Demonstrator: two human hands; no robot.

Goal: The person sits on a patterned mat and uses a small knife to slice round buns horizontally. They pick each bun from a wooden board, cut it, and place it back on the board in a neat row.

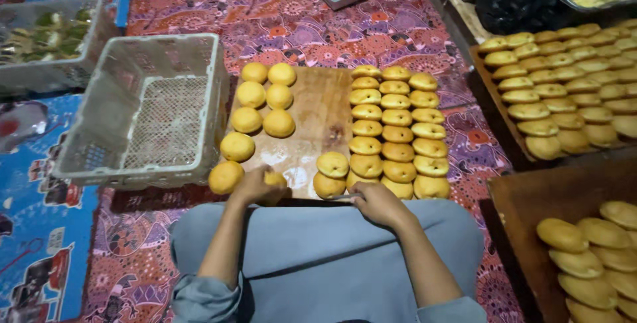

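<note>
Bun (273, 179), round and yellow, sits clasped in the left hand (255, 187) at the near edge of the wooden board (318, 107). The right hand (378, 203) is closed on a thin knife (345, 197) just beside the near buns. Rows of buns (397, 134) fill the board's right side; a grey plastic basket (152, 110) stands off its left edge.

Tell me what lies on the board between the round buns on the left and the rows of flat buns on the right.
A bare strip of wooden board, seen from the head camera.
</note>
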